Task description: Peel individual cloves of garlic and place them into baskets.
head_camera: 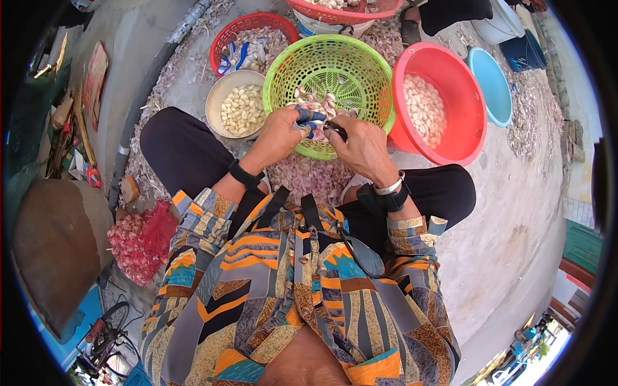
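Observation:
Both hands meet over the near rim of a green plastic basket [359, 58], where unpeeled garlic cloves [314, 102] lie in the bottom. Blue coverings wrap the fingertips of my left hand [282, 128], which pinches a pale garlic clove [318, 122]. My right hand [361, 144] grips a small dark-handled tool [335, 129], probably a knife; its working end is mostly hidden by the fingers. Left of the basket, a metal bowl [212, 108] contains peeled cloves [241, 110]. To the right, peeled cloves [425, 108] sit in a tilted red plastic basin [463, 103], apparently in water.
Garlic skins [311, 181] cover the ground between my legs. Behind stand a red basket [282, 21] of garlic with blue-handled items and another red basket [372, 14] on a bucket. A light-blue basin [490, 91] is far right. A person's leg [442, 17] shows beyond. A red mesh bag [154, 236] lies left.

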A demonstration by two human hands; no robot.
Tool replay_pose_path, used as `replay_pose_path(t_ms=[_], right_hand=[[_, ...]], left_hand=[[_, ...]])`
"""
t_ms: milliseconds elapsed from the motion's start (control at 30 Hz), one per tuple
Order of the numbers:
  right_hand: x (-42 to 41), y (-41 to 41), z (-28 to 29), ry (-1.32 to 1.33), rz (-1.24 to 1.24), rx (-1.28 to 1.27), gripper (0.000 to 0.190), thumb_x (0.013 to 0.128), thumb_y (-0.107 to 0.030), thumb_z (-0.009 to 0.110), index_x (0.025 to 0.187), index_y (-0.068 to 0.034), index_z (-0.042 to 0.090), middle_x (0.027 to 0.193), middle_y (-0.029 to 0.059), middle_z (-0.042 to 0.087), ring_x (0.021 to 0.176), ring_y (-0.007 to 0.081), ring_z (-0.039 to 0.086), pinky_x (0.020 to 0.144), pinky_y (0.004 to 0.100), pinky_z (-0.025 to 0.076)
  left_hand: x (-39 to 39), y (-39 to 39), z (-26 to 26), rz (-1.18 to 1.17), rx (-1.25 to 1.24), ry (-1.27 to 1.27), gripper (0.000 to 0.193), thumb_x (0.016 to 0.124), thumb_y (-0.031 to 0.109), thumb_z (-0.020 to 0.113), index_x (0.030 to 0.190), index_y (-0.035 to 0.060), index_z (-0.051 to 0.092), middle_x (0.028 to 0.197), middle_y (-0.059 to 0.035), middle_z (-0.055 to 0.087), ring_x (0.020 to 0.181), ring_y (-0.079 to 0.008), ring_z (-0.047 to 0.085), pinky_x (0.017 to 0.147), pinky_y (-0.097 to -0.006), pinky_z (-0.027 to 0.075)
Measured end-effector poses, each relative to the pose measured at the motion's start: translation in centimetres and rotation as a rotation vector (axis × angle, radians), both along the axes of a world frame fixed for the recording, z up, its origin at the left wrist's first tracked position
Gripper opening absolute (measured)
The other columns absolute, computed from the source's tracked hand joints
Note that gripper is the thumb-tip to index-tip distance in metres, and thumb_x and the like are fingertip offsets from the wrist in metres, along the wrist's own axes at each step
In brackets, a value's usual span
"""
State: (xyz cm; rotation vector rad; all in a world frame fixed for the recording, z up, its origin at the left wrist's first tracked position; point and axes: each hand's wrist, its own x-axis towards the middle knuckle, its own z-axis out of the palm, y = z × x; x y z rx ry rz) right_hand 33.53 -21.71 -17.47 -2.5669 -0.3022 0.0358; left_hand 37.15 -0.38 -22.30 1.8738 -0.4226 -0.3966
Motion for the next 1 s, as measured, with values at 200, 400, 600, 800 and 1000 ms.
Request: replay_pose_path(t_ms=[200,400,600,800,1000], right_hand=[[0.5,-0.2,0.0,0.047,0.032,0.039,0.023,0.087,-0.028,0.067,0.093,-0.008,0.077,0.072,0.0189,0.068,0.068,0.0393,0.068,0.061,0.0494,0.051],[0.8,0.3,-0.1,0.099,-0.025,0.036,0.024,0.088,-0.027,0.07,0.101,-0.009,0.078,0.073,0.018,0.068,0.066,0.0372,0.066,0.059,0.0455,0.049],[0.4,0.9,-0.6,-0.095,0.007,0.093,0.022,0.087,-0.028,0.069,0.097,-0.01,0.078,0.067,0.0172,0.066,0.063,0.0381,0.066,0.058,0.0474,0.051],[0.3,0.9,0.2,-0.131,-0.061,0.035,0.02,0.089,-0.025,0.068,0.094,-0.008,0.075,0.074,0.0175,0.069,0.067,0.0381,0.067,0.06,0.0475,0.051],[0.4,-0.7,0.7,-0.132,-0.293,0.146,0.024,0.089,-0.026,0.067,0.098,-0.005,0.073,0.077,0.0203,0.069,0.072,0.0404,0.068,0.063,0.048,0.052]], left_hand=[[-0.4,0.4,0.6,-0.056,0.088,-0.028,0.037,0.087,-0.007,0.061,0.121,0.0027,0.072,0.131,-0.0114,0.067,0.117,-0.0177,0.063,0.098,-0.035,0.051],[-0.2,0.4,-0.5,0.004,-0.3,0.3,0.034,0.091,-0.005,0.061,0.124,-0.0003,0.07,0.124,-0.0084,0.07,0.107,-0.0146,0.067,0.093,-0.0312,0.054],[0.0,0.2,-1.1,0.021,-0.416,0.391,0.035,0.095,-0.002,0.06,0.129,-0.003,0.065,0.12,-0.0085,0.07,0.104,-0.0142,0.067,0.092,-0.0296,0.056],[0.2,0.1,-0.3,-0.028,-0.526,0.471,0.037,0.096,-0.001,0.056,0.132,-0.0043,0.062,0.124,-0.0119,0.069,0.107,-0.0194,0.069,0.096,-0.0325,0.057],[0.7,1.6,1.1,0.048,-0.561,0.494,0.038,0.099,0.0,0.049,0.135,-0.003,0.06,0.13,-0.0129,0.067,0.111,-0.0221,0.07,0.098,-0.0352,0.057]])
